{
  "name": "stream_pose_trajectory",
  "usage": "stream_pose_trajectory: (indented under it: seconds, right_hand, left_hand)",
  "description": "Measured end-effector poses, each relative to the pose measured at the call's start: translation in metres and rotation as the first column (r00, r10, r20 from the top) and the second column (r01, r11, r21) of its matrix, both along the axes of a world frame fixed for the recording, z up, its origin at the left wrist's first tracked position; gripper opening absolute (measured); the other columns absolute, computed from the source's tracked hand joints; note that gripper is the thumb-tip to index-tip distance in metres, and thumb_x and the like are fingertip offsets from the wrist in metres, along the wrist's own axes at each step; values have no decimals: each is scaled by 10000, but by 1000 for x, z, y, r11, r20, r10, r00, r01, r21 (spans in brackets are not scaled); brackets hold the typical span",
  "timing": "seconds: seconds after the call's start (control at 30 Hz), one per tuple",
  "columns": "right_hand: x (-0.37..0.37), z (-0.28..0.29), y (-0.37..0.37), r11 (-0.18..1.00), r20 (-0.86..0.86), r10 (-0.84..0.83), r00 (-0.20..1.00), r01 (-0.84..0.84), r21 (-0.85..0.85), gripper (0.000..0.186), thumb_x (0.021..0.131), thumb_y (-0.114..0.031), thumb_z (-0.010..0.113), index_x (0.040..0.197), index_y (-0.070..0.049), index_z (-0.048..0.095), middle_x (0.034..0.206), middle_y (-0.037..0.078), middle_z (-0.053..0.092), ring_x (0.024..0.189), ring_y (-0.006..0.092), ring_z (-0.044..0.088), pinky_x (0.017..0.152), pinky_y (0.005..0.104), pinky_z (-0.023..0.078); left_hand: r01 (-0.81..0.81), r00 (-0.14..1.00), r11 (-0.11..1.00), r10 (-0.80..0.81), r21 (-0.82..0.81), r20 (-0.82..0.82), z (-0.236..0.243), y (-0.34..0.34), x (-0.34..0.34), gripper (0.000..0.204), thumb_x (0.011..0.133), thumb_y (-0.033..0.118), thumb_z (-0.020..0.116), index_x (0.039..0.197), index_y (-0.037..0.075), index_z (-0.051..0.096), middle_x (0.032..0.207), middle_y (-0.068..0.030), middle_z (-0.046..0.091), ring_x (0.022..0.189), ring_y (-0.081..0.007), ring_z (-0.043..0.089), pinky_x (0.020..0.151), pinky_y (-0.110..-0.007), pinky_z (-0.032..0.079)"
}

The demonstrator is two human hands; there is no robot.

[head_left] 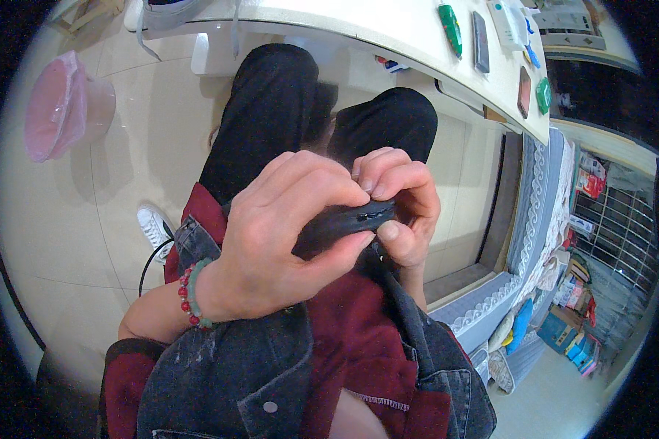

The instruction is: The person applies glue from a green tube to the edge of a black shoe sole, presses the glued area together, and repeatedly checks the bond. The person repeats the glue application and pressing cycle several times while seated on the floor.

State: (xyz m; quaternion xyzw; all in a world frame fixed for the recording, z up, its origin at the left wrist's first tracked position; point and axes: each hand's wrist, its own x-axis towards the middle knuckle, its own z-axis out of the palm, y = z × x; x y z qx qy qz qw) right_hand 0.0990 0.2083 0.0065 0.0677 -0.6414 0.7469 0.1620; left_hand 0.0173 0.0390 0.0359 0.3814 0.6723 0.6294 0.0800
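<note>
In front of my lap, both hands hold a small black oblong thing [337, 225] with a smooth, slightly shiny surface and a short slit at its right end; its kind cannot be made out. My left hand [274, 223], with a red and green bead bracelet [189, 294] at the wrist, grips it between thumb and fingers. At the slit end, the thumb and fingertips of my right hand [406, 194] pinch its edges. The fingertips of the two hands almost meet there. My left palm and fingers hide much of the thing's left part.
A white table [388, 25] stands ahead, bearing a laced shoe [170, 9], a green tool-like item [450, 31], a grey bar [480, 42] and a phone-like slab [524, 93]. A pink bin [95, 110] and white sneaker [154, 227] are left. Right is a lace-edged bed [529, 212].
</note>
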Motion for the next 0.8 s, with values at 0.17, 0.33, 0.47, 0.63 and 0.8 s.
stream_pose_trajectory:
  seconds: [0.17,0.33,0.47,0.63,0.8]
  right_hand:
    - [-3,1,-2,1000,-5,8,1000,-8,15,324,759,-175,722,997,-18,567,984,131,552,926,228,535,831,332,433]
    - [-5,1,-3,1000,-11,14,1000,-14,18,321,755,-171,717,993,-16,567,970,132,554,911,229,541,819,334,437]
    - [-6,3,-4,1000,-5,15,1000,-15,25,307,748,-160,706,982,-17,570,955,129,556,906,232,543,809,338,439]
    - [-8,4,-5,999,-11,33,999,-33,43,294,735,-154,696,966,-20,570,945,120,562,904,242,546,807,348,441]
    - [-9,6,-6,998,-8,46,999,-46,46,296,729,-158,694,962,-22,571,946,118,569,908,247,551,824,354,439]
  left_hand:
    - [-18,1000,1000,18,20,-5,0,-1,-1,341,642,24,765,954,41,628,925,-128,623,835,-267,619,758,-343,494]
    - [-75,997,995,74,59,15,0,1,0,309,619,-6,751,891,49,616,835,-101,615,756,-278,611,674,-347,489]
    - [-73,997,996,72,60,18,1,0,-1,298,622,-5,753,881,50,617,833,-101,616,756,-279,613,673,-347,489]
    - [-65,998,996,64,54,22,0,-3,-1,299,621,-2,757,882,48,620,841,-101,621,763,-278,617,683,-350,491]
    - [-23,999,999,22,32,29,-1,-8,-1,346,631,21,768,944,38,622,907,-125,617,830,-266,612,749,-350,491]
